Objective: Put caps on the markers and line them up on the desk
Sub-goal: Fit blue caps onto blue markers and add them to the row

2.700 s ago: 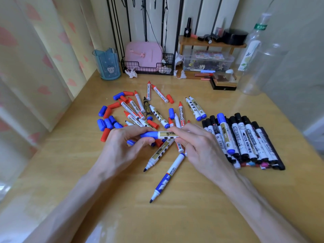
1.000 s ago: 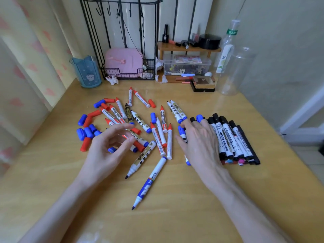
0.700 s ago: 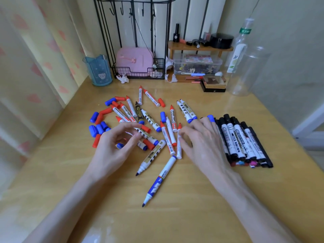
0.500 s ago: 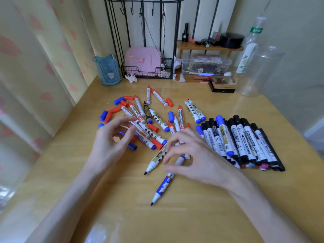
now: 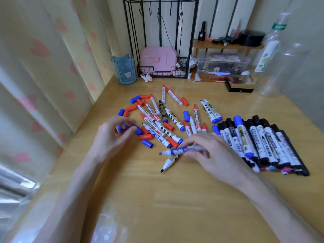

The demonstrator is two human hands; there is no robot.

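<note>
Wooden desk [image 5: 175, 199] beside a curtained wall. The right hand [image 5: 215, 151] pinches an uncapped blue marker [image 5: 177, 151] by its barrel near the desk's centre. The marker's long axis runs nearly left-right and its bare tip points left. It crosses a second uncapped marker [image 5: 170, 160], whose tip points near-left. The left hand [image 5: 112, 137] curls its fingers round a blurred blue cap [image 5: 126, 127] beside the loose caps [image 5: 147, 143]. Scattered markers [image 5: 172, 118] lie at mixed angles. Capped markers [image 5: 263, 146] form a row at right, long axes parallel. A wire basket [image 5: 163, 71] holds a pink box [image 5: 157, 58]. A clear box [image 5: 222, 63] holds small items. The contents of a blue cup [image 5: 124, 69] are not visible.
</note>
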